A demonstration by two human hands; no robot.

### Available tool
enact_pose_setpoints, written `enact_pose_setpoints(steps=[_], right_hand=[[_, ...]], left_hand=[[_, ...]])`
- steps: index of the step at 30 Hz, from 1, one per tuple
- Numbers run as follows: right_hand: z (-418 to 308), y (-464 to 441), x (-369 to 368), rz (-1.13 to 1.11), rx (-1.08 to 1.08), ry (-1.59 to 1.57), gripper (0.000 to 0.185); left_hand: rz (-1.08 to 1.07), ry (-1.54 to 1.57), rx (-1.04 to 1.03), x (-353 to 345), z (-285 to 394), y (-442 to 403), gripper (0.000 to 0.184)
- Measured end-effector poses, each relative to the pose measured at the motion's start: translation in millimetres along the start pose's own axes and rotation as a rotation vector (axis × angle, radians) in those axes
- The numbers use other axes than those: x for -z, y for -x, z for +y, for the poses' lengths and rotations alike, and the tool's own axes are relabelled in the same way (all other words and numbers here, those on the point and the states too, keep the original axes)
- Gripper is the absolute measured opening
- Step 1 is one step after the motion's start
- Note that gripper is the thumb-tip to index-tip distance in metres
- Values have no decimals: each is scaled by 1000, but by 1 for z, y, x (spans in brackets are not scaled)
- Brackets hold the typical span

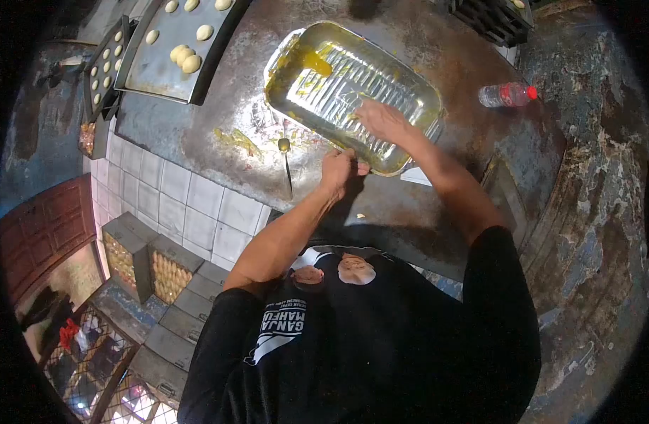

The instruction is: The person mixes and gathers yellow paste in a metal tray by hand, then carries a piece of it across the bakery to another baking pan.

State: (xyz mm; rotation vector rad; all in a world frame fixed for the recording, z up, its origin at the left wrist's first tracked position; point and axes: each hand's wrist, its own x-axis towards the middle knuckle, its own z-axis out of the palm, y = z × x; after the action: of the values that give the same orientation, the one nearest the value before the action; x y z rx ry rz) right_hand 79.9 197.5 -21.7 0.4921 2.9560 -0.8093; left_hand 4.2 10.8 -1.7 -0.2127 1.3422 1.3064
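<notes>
A rectangular pan [425, 95] with a ridged, shiny bottom lies at an angle on the worktop, smeared with yellow residue. A thick yellow blob [316, 62] sits toward its far left end. My left hand [338, 169] is closed at the pan's near edge, fingers curled against the rim. Inside the pan, my right hand [382, 120] reaches down to the bottom with its fingers drawn together; whatever they may hold is too indistinct to name. A spoon [285, 146] lies on the worktop left of my left hand, beside a yellow smear [238, 141].
At the upper left, a baking tray [144, 79] carries several round dough balls [190, 63], with another tray of dough [95, 85] beyond it. A red-capped plastic bottle [507, 95] lies to the right. Dark stacked racks [490, 21] stand at the back right; metal boxes [176, 318] are below left.
</notes>
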Motion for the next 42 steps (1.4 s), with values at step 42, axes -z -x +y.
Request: enact_pose_setpoints(steps=[42], right_hand=[[-47,-42,-23,-140,337,255,11]], left_hand=[[10,-12,6,3,-1,-4,13]])
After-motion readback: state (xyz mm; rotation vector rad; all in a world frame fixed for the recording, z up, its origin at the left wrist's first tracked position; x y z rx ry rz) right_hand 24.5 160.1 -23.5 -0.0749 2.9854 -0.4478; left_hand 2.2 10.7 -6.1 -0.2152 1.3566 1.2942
